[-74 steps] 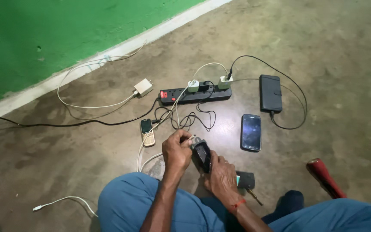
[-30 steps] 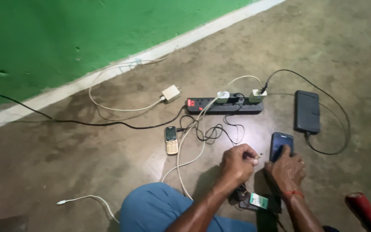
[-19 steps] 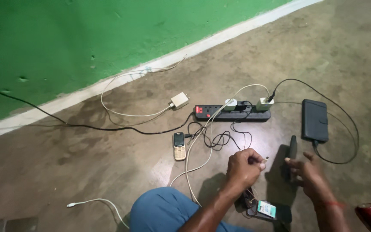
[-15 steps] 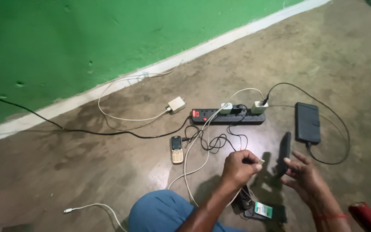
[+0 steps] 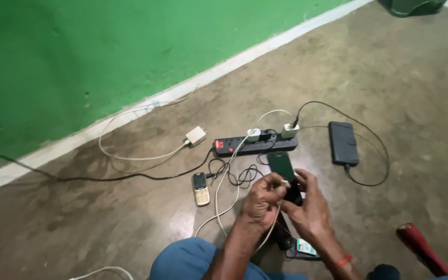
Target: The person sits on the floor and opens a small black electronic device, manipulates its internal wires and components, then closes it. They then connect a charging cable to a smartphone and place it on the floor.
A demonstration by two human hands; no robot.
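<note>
Left hand (image 5: pixel 262 199): closed on the plug end of a white cable (image 5: pixel 223 202), fingertips pinched, plug tip pointing right toward the phone.
Right hand (image 5: pixel 311 210): wrapped round the lower end of a dark smartphone (image 5: pixel 283 170), holding it up off the floor.
Smartphone: just in front of the power strip (image 5: pixel 255 144); long axis runs away from the person toward the strip, lower end at the hands.
Key relation: plug tip sits right at the phone's lower edge, touching or nearly so; left hand is the nearer one to that end.
Near the power strip: small keypad phone (image 5: pixel 200 187) to its left front, black power bank (image 5: pixel 343 143) to its right.
</note>
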